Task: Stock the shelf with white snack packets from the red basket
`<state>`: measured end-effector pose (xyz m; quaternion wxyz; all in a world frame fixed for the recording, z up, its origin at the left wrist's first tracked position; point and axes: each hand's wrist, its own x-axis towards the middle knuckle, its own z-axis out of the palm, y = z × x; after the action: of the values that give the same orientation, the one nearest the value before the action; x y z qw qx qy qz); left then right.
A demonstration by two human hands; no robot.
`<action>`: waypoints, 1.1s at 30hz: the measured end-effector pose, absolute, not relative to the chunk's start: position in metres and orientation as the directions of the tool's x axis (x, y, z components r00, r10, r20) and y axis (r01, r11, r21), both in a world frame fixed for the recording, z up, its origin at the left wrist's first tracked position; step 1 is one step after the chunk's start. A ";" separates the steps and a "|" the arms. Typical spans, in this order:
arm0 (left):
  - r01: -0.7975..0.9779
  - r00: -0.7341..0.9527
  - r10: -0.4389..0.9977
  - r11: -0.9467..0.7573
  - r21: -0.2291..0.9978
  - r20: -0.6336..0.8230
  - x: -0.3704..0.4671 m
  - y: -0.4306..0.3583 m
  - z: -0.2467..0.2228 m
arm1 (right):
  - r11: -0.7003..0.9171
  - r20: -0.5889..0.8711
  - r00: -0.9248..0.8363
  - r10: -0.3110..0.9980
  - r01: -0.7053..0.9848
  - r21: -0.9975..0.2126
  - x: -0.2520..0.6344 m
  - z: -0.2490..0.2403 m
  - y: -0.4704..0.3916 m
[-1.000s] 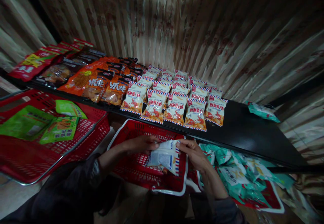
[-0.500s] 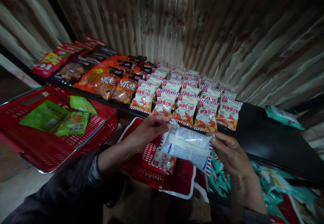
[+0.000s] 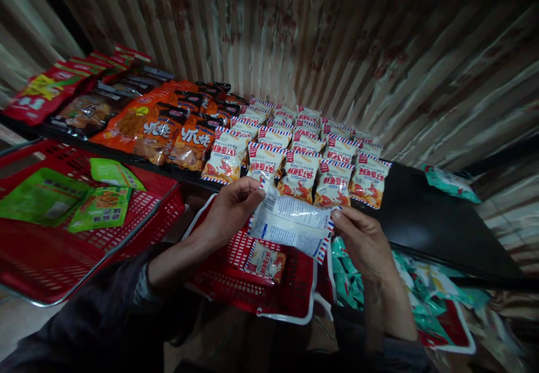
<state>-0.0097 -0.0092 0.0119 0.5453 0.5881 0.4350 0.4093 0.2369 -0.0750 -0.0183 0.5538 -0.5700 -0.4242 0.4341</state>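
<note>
Between my two hands a white snack bag (image 3: 292,224) is held with its printed back side up and its striped ends to left and right. My left hand (image 3: 238,207) pinches its left end between thumb and fingers. At the opposite end my right hand (image 3: 362,238) grips the striped corner. Below the bag is a red basket (image 3: 290,297) with a white rim; another snack bag (image 3: 266,262) of the same kind lies inside it. Just beyond my hands, rows of matching white snack bags (image 3: 301,173) stand on a black shelf (image 3: 415,215).
Left on the shelf are orange snack bags (image 3: 191,142), dark bags (image 3: 86,109) and red bags (image 3: 44,92). A second red basket (image 3: 147,215) holds green packets (image 3: 103,207). One teal packet (image 3: 450,183) lies at the shelf's right; several teal packets (image 3: 425,289) fill a basket below.
The view has shifted right, so the shelf, the baskets and my hands sit further left in the picture. Both hands still hold the same bag, back side up.
</note>
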 end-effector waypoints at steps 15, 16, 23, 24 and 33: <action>0.017 0.349 0.934 0.077 0.997 -0.078 0.006 -0.011 0.007 | 0.010 -0.045 0.418 0.907 -0.128 -0.992 0.231 0.006 -0.087; 0.025 0.352 0.933 0.078 0.997 -0.082 0.007 -0.012 0.007 | 0.009 -0.036 0.414 0.909 -0.105 -0.994 0.232 0.006 -0.088; 0.008 0.352 0.934 0.071 0.997 -0.069 0.006 -0.018 0.011 | 0.034 -0.008 0.447 0.895 -0.085 -0.996 0.233 0.004 -0.086; -0.006 0.374 0.924 0.089 0.996 -0.080 0.005 -0.018 0.011 | 0.031 -0.019 0.464 0.886 -0.098 -0.995 0.234 0.004 -0.086; 0.225 0.813 0.497 0.211 0.951 -0.303 -0.013 -0.013 0.010 | 0.020 0.028 0.260 0.965 0.033 -0.999 0.240 0.009 -0.084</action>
<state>-0.0133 -0.0130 0.0102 0.7219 0.6209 0.2908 0.0940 0.2395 -0.0839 0.0091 0.5597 -0.5626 -0.4437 0.4164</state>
